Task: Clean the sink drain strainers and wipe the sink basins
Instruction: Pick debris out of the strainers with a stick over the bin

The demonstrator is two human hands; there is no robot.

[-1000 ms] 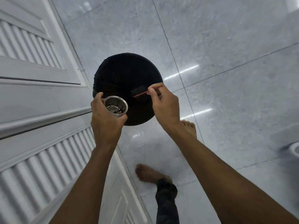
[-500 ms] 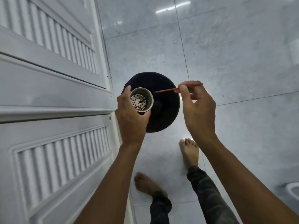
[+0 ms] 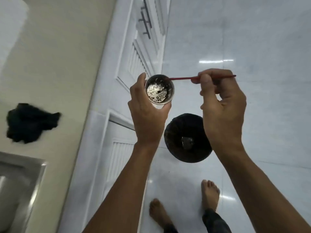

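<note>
Strainer: metal cup strainer held up in the air in front of the cabinet doors, mouth turned towards the person, holed bottom shining, with a few dark specks on it.
Left hand: left hand grips the strainer, thumb up its left wall, fingers curled round underneath.
Right hand: right hand pinches a thin red stick between thumb and forefinger, the other fingers loosely curled below.
Stick: it lies almost level, its left tip reaching the strainer's upper rim, its far end poking out to the right of the hand.
Bin: round black-lined bin stands on the floor below both hands, partly hidden by the right wrist; a small grey lump sits inside.
Counter: cream counter on the left, with a crumpled black cloth lying on it, well apart from the hands.
Sink: a steel sink corner shows at lower left, set into the counter.
Cabinet: white louvred cabinet doors with dark bar handles.
Floor: glossy pale floor, two bare feet planted near the bin.
</note>
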